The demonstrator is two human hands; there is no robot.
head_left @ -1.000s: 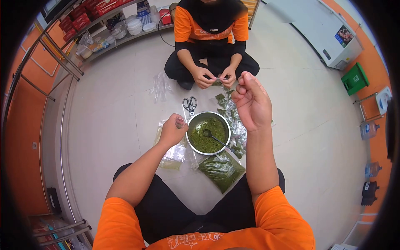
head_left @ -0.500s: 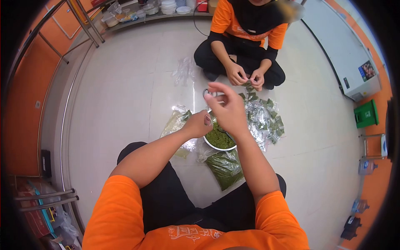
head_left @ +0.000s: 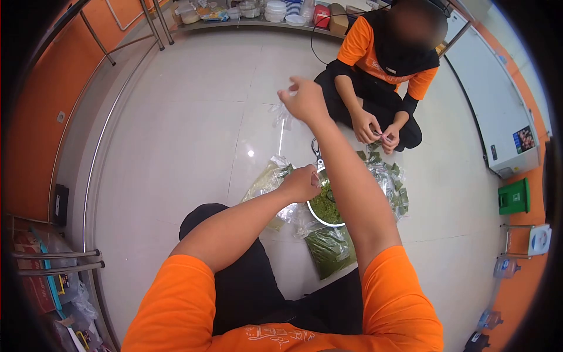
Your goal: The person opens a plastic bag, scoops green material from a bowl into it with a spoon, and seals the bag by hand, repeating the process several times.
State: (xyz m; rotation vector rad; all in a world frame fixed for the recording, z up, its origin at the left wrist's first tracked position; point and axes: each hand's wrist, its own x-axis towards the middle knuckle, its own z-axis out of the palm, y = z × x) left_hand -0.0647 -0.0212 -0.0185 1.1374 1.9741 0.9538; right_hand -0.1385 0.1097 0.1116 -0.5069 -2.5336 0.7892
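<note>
My left hand (head_left: 301,185) is closed, its fingers curled by the left rim of a white bowl (head_left: 335,224); anything inside them is too small to make out. In the bowl lies a chopped or ground green filling (head_left: 324,206), with a dark utensil partly in it. My right hand (head_left: 303,101) reaches far forward with fingers bent but apart, nothing visible in them. Just below it on the floor are clear plastic bags (head_left: 282,115). Scissors (head_left: 317,151) lie beyond the bowl, partly hidden by my right forearm.
A bag of green filling (head_left: 329,251) lies before me. Left of the bowl is a clear bag (head_left: 261,185); right, small green packets (head_left: 394,176). Opposite sits a co-worker (head_left: 375,76), pinching something small. A freezer (head_left: 492,88) stands right, a shelf (head_left: 246,24) behind.
My right hand has moved forward from above the bowl to over the clear bags. My left hand stays closed near the bowl. The camera view has shifted, placing the co-worker further right.
</note>
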